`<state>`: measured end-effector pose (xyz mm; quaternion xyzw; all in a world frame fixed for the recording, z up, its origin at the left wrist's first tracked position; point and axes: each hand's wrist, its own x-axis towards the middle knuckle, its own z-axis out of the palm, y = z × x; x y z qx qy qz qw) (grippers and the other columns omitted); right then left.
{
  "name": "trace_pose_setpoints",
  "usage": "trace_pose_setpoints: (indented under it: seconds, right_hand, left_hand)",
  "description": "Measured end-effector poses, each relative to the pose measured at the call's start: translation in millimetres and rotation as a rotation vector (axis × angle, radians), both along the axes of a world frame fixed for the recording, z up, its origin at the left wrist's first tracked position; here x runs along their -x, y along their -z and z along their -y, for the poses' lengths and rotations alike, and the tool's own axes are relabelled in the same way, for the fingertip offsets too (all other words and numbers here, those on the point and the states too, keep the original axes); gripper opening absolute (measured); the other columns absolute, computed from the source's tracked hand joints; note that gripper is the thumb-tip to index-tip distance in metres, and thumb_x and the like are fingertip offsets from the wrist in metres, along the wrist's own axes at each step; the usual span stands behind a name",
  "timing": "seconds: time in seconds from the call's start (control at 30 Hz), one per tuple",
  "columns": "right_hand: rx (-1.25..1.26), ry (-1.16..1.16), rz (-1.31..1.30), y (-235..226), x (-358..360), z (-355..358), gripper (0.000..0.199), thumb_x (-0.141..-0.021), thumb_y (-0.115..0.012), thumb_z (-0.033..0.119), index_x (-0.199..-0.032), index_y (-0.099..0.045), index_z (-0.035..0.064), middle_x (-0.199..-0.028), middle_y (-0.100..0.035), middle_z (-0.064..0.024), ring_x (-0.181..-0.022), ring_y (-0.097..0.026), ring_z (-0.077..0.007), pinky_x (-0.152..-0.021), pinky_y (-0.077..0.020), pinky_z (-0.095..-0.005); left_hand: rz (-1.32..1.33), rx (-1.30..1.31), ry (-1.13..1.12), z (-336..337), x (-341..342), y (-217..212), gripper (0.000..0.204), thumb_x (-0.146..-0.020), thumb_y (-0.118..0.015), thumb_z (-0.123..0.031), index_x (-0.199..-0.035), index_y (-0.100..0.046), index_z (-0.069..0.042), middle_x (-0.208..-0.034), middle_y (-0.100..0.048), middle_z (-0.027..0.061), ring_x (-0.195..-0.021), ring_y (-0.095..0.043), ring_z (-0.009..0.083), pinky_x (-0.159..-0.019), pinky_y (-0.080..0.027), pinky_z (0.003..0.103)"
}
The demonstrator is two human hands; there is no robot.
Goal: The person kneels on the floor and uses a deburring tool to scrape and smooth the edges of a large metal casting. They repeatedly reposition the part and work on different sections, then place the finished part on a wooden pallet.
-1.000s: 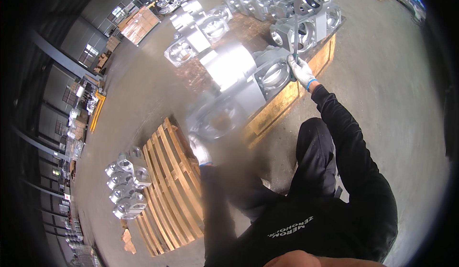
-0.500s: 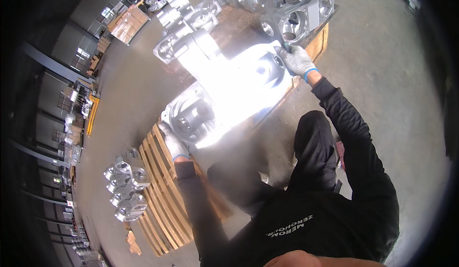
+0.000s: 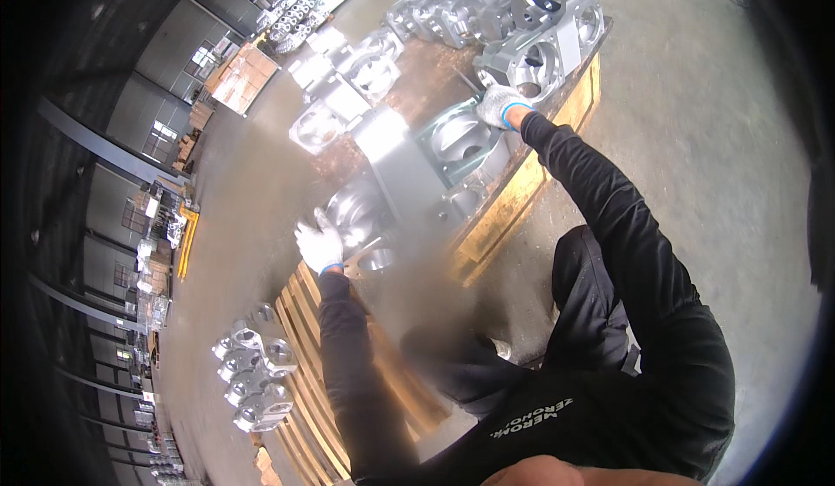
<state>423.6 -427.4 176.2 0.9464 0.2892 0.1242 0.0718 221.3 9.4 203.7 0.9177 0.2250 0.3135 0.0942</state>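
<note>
Steadying a bored metal casting (image 3: 402, 166) with two gloved hands

Silver casting seen lying near the edge of a wood-sided platform (image 3: 491, 234), its near end blurred. Left hand (image 3: 320, 242) placed at the casting's left end, fingers spread; whether firm contact is made cannot be told. Right hand (image 3: 502, 106) held over the far end, fingers curled around a thin rod-like tool (image 3: 467, 78); single fingertips hidden. More bored castings (image 3: 532, 64) grouped beyond. Slatted pallet (image 3: 315, 373) noted below left.

The large casting (image 3: 396, 164) looked like smooth, glossy metal; the gloves (image 3: 321, 246) were matt knitted cloth, the slatted pallet (image 3: 306, 380) dull bare wood.
</note>
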Motion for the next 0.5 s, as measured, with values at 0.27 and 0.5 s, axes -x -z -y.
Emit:
trace_pose_setpoints:
  seconds: [0.27,0.5]
  right_hand:
    - [-0.955,0.194,-0.280,-10,70,66,0.053,-0.102,-0.065,0.044,-0.121,-0.065,-0.0050,-0.089,-0.073,-0.0199,-0.085,-0.072,-0.0335,-0.077,-0.0552,-0.0448]
    - [-1.148,-0.206,-0.449,30,140,124,0.047,-0.107,-0.063,0.019,-0.148,-0.054,-0.0006,-0.115,-0.076,-0.0162,-0.107,-0.070,-0.0159,-0.095,-0.0554,-0.0323]
  left_hand:
    - [0.297,-0.463,0.467,81,52,20,0.034,-0.097,-0.067,-0.028,-0.073,-0.069,-0.004,-0.060,-0.062,0.0186,-0.054,-0.062,0.0395,-0.062,-0.052,0.050]
    - [0.328,-0.425,0.383,80,45,30,0.032,-0.095,-0.066,-0.024,-0.071,-0.074,-0.005,-0.061,-0.065,0.0187,-0.055,-0.064,0.0378,-0.059,-0.051,0.049]
